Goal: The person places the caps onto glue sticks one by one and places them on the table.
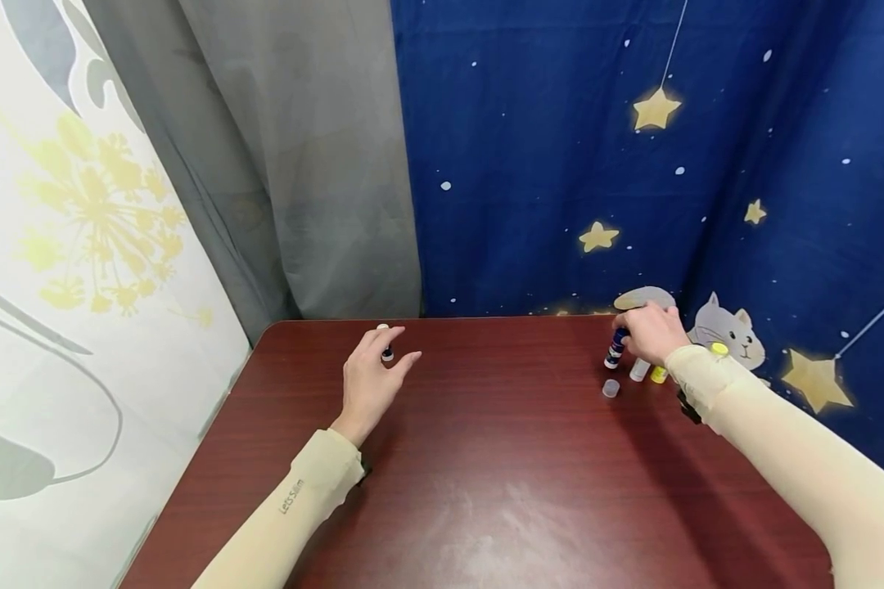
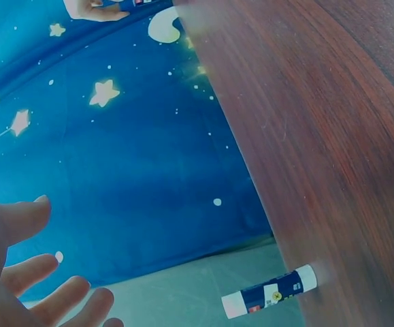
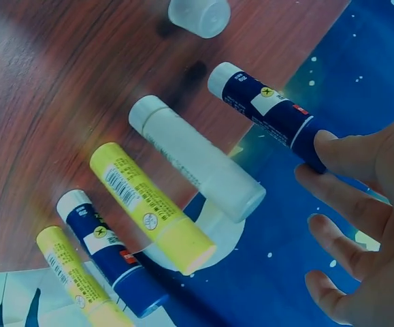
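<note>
My right hand (image 1: 653, 334) pinches the top of a dark blue glue stick (image 3: 265, 102) between thumb and index finger, and its other fingers are spread loosely. The stick's white base seems slightly off the table, its shadow lying apart from it. Beside it stand a white glue stick (image 3: 190, 157), a yellow glue stick (image 3: 149, 204), a second blue one and a smaller yellow one. My left hand (image 1: 372, 380) is open, thumb and index finger apart. Past its fingers, a blue glue stick with white ends (image 2: 271, 291) stands near the table's far edge, untouched.
A small translucent cap (image 1: 611, 388) lies on the reddish-brown table (image 1: 486, 458), in front of the held stick. Behind the far edge hang a grey curtain (image 1: 339, 164) and a blue star-patterned curtain (image 1: 530, 164). A floral white curtain (image 1: 81, 327) borders the left side.
</note>
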A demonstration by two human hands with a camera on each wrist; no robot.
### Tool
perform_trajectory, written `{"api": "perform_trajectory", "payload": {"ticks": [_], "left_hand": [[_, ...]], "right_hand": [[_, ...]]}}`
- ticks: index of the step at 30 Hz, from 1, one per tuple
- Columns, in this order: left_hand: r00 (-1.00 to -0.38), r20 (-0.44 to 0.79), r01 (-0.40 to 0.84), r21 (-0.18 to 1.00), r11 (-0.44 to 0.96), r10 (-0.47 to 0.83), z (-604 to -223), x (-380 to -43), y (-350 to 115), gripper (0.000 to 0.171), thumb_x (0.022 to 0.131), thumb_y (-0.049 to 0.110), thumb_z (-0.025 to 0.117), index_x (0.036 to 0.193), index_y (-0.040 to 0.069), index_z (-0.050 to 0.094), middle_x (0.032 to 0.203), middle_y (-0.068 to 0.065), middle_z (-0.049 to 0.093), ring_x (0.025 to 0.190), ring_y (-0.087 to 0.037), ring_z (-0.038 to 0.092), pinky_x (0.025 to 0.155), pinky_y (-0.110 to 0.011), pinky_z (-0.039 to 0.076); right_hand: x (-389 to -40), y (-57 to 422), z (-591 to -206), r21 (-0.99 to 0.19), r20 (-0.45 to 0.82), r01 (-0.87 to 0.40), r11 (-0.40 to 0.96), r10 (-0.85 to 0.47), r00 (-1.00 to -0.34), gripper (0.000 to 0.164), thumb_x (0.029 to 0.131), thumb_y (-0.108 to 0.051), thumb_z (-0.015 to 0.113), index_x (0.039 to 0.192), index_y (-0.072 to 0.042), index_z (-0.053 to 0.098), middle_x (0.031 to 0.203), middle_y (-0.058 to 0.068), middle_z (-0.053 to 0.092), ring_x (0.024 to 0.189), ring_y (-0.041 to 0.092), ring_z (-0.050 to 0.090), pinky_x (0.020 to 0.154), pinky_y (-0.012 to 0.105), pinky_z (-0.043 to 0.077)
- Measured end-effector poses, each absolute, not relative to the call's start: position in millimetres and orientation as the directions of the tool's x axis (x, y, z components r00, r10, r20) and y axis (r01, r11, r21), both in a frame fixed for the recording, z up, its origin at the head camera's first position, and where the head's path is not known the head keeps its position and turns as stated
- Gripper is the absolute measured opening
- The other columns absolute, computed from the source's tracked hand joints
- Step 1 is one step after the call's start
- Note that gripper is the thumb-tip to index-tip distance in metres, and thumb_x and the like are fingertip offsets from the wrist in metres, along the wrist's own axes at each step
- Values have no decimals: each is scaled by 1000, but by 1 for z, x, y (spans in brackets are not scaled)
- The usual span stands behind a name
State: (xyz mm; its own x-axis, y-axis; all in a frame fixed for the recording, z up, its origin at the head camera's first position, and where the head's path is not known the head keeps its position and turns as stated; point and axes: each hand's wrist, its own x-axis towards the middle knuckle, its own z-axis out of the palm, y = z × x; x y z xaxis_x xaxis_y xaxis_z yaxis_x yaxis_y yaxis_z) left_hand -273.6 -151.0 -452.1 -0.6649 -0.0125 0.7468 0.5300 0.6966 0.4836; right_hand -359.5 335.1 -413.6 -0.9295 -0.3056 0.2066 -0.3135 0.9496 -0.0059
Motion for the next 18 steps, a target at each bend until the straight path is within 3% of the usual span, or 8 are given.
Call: {"api": "perform_trajectory", "payload": {"ticks": [8,18], "left_hand": [[-665,747,528,488,695,-19,-454,-274,-151,49,81,30,87,126,16,70,121,-5,66,112,-21,63,92,-45,52],[-667,745,529,494,690,-23,-455,-274,-152,50,80,27,88,125,16,71,119,-5,66,103,-22,65,87,-45,52]], "right_hand": [[-359,340,-419,38,176,-321,946,-323,-930,23,83,-10,77,105,-15,77,98,10,73,98,39,54,76,61,38],[-356,342,-424,16,168,-316,949,-314,-935,21,85,-11,77,106,-12,77,102,13,73,100,38,54,79,61,37]]}}
